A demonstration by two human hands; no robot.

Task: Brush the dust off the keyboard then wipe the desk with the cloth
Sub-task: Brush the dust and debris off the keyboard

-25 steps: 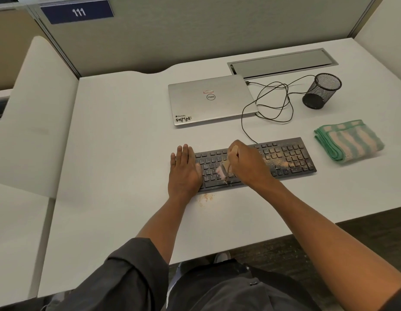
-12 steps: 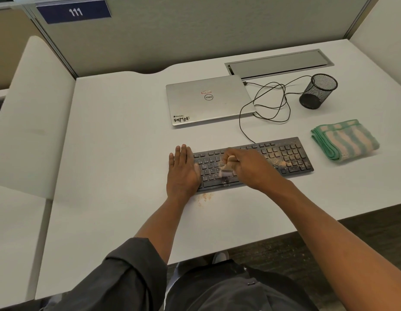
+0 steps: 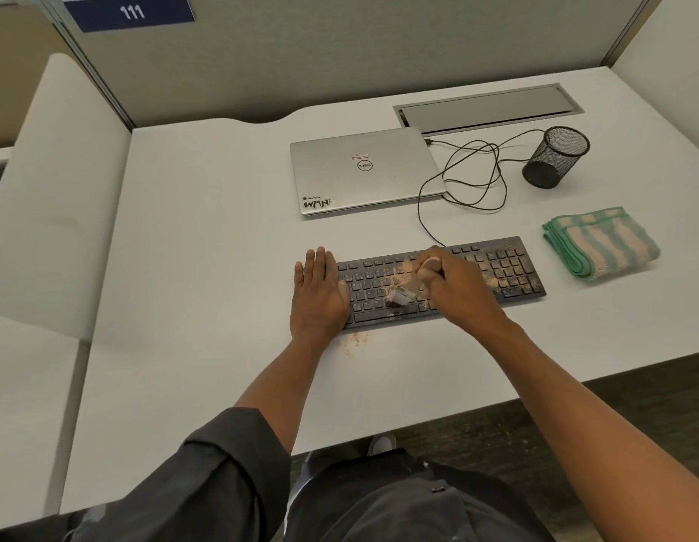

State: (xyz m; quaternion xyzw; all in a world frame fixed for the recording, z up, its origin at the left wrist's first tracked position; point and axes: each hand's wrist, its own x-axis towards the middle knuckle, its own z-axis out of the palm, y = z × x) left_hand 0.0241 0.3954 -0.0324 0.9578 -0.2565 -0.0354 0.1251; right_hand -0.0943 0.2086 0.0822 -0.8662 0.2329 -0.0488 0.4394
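Flanking keyboard [image 3: 496,267] (dusty): open desk [image 3: 203,248].

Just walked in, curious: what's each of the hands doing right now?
Left hand: open, fingers straight, resting on the left end of the dusty black keyboard.
Right hand: gripping a small wooden-handled brush.

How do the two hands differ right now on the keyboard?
The left hand lies flat with straight fingers on the keyboard's left end; the right hand is curled round a brush. The left holds nothing; the right holds the brush's bristles down on the dusty keys. Both are over the keyboard.
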